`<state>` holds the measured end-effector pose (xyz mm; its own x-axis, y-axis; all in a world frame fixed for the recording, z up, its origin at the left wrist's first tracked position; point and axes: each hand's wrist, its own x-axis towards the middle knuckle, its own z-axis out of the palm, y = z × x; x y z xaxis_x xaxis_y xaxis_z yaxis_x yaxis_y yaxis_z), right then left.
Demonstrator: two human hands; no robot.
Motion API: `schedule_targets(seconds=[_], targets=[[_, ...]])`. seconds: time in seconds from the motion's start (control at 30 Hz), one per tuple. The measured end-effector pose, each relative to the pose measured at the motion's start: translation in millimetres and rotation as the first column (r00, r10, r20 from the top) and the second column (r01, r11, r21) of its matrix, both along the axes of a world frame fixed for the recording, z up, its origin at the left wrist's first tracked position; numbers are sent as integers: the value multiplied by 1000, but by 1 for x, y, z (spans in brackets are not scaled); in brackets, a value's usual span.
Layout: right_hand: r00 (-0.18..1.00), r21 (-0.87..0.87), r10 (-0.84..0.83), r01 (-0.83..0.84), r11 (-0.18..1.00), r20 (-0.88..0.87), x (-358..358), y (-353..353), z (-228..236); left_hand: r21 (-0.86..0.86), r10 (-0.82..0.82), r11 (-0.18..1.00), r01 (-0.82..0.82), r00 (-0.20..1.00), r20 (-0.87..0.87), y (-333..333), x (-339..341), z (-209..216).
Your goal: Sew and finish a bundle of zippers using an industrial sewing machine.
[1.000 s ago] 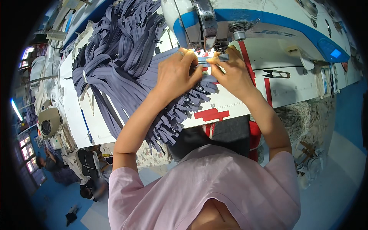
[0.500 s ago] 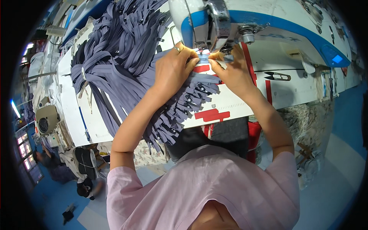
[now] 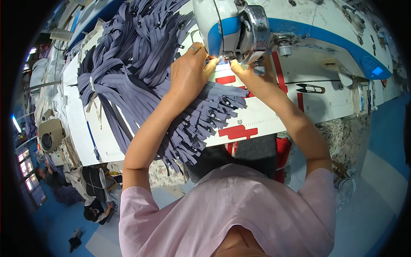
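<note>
A short piece of grey-blue fabric (image 3: 222, 62) is held close to the chrome-coloured metal presser foot (image 3: 230, 55) of a white and blue sewing machine (image 3: 295, 26). Its left side is pinched by the left hand (image 3: 187, 72) (a ring is worn on one finger), its right side by the right hand (image 3: 253, 79); the fingertips are partly hidden. To the left, a large heap of long grey-purple fabric zip strips (image 3: 137, 81) is spread, partly covered by the left forearm and gathered by a pale tie (image 3: 92, 84). Bright red tape (image 3: 236, 132) is stuck on the white bench (image 3: 274, 123). Farther right, dark metal thread snips (image 3: 310, 88) are laid on the bench.
</note>
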<state>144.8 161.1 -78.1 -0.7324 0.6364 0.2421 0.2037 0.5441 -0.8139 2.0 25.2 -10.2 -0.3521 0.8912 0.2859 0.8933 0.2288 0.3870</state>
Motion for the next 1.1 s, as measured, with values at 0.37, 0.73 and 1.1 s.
schedule_targets(seconds=[0.37, 0.73, 1.1], targets=[[980, 50, -20, 11, 999, 198, 9, -4, 35, -16, 56, 998, -56, 998, -3, 2, 6, -1], [993, 416, -50, 2, 909, 105, 11, -3, 36, 35, 4, 999, -4, 1000, 19, 4, -1, -11], [970, 202, -46, -3, 979, 240, 8, -6, 61, 23, 17, 1000, -17, 1000, 1, 5, -4, -13]])
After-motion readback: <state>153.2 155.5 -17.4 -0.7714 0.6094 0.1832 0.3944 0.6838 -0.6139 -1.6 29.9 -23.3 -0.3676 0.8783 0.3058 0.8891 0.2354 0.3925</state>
